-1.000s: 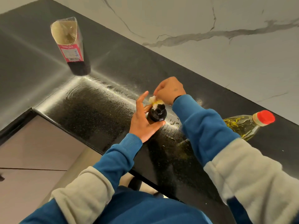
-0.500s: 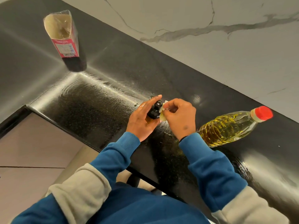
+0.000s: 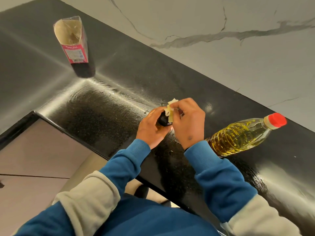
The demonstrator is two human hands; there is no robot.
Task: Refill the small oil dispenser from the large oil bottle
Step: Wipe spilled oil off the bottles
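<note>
Item 1. Small oil dispenser [image 3: 164, 120]: dark, round-bodied, standing on the black worktop [image 3: 102, 116] near its front edge. Only the black top shows between the two hands; the fill level cannot be read.

Item 2. Left hand [image 3: 150, 129]: wrapped round the dispenser's left side, fingers curled against it. Judged purpose: to brace the dispenser upright so it does not slide or turn while it is rubbed.

Item 3. Right hand [image 3: 187, 123]: fingertips pinching a crumpled, yellow-stained paper wad [image 3: 171, 110] and pressing it to the dispenser's top. Judged purpose: wiping stray oil from the neck and cap.

Item 4. Large oil bottle [image 3: 242, 136]: clear plastic, roughly half full of yellow oil, red cap [image 3: 277, 120] fitted. It stands just right of the right wrist, apart from the dispenser, touched by neither hand. Capped and parked close by, it suggests pouring is over and clean-up is under way.

Item 5. Small wet spots [image 3: 175, 142] on the worktop beside the dispenser's base; probably spilled oil, likely next to be wiped.

Item 6. Open-topped clear packet [image 3: 72, 41] with a red label, upright at the far left corner, well apart from the work.
</note>
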